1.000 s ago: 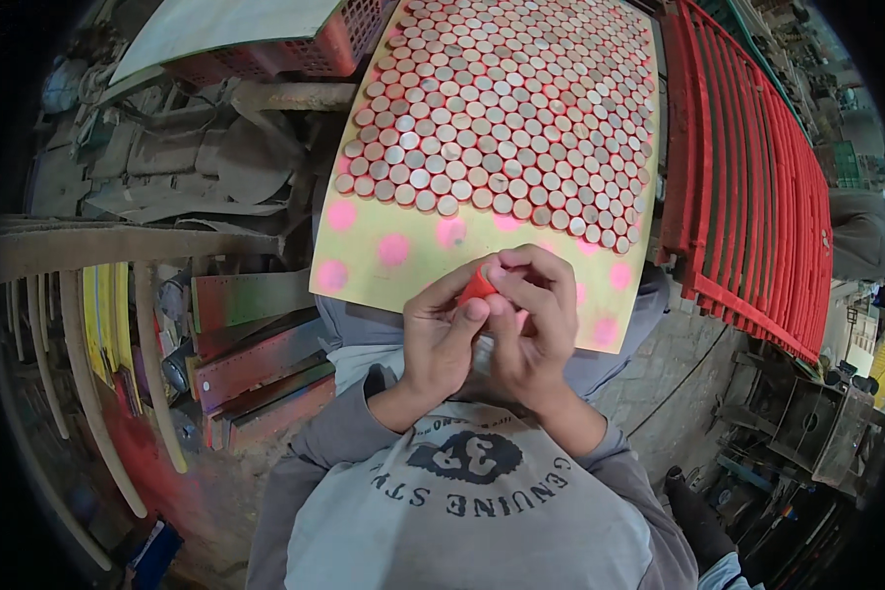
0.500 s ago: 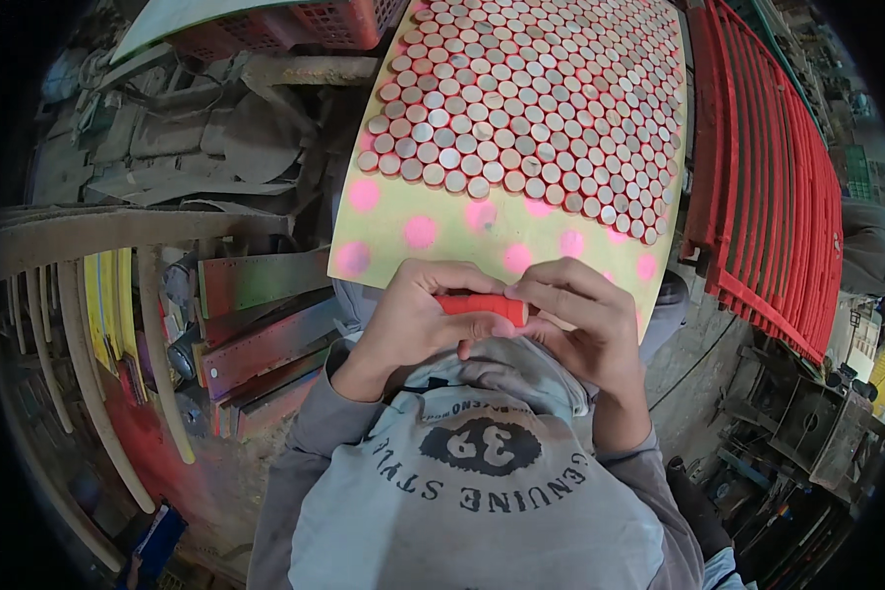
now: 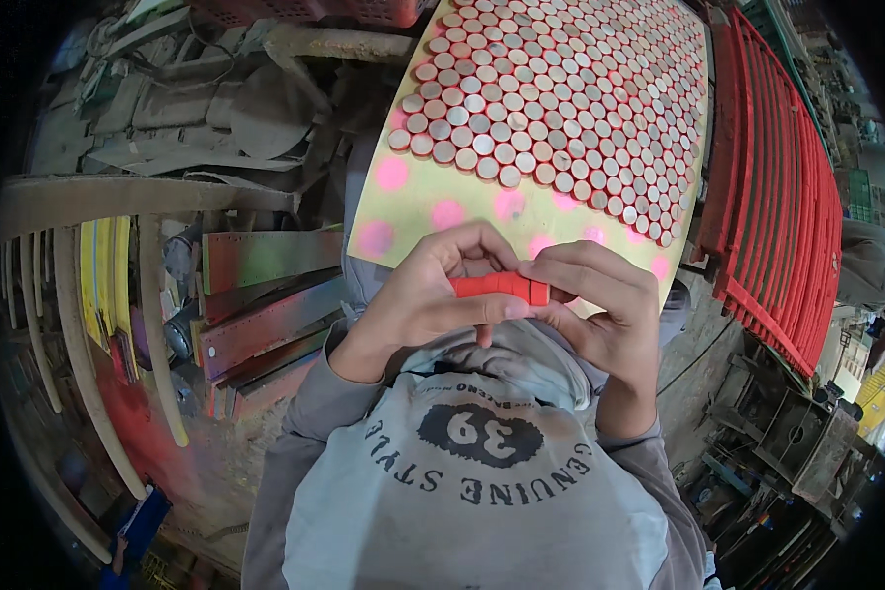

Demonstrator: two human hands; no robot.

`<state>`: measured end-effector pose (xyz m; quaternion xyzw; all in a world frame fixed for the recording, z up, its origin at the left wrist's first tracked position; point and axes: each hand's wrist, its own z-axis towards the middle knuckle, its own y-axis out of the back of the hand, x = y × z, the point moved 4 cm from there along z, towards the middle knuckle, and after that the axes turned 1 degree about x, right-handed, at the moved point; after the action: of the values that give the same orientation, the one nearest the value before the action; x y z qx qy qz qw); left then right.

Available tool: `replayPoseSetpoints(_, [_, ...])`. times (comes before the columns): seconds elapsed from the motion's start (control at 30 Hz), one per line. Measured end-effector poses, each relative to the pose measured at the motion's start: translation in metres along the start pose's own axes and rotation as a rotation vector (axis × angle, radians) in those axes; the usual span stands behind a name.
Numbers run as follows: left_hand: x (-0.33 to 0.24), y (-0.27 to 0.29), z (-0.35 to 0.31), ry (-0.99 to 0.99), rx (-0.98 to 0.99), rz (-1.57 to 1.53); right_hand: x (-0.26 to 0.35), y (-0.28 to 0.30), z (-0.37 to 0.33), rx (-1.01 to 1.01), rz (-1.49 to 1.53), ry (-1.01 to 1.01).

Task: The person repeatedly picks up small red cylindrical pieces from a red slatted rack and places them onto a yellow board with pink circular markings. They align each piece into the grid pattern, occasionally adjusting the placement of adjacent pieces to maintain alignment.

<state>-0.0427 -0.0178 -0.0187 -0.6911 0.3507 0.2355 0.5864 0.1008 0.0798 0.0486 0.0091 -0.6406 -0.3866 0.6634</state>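
Bridging two hands, one red cylinder (image 3: 500,285), apparently a run of short discs set end to end, is held nearly level above the lap, near the board's closest edge. Its left part is cradled by the half-curled left hand (image 3: 413,295), whose thumb is laid along the near side; its right end is pinched between thumb and fingers of the partly curled right hand (image 3: 615,295). Both ends are probably supported so that the segments are kept in line. On one yellow board (image 3: 419,199), pale-faced, red-sided discs (image 3: 465,157) are laid flat and closely packed, presumably so that space is saved; hundreds are shown, too many to be counted exactly. About nine pink spots (image 3: 447,213) are left uncovered. One red slatted rack (image 3: 772,197) is placed at right; one red crate (image 3: 393,12) is partly shown at upper left.
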Motion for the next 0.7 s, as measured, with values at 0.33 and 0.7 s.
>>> replayPoseSetpoints(0.33, [-0.01, 0.008, 0.0, -0.011, 0.038, 0.057, -0.006, 0.001, 0.004, 0.095, 0.087, -0.04])
replayPoseSetpoints(0.7, [-0.002, 0.009, 0.006, -0.012, -0.115, 0.09, -0.001, -0.007, -0.001, -0.069, -0.03, -0.092])
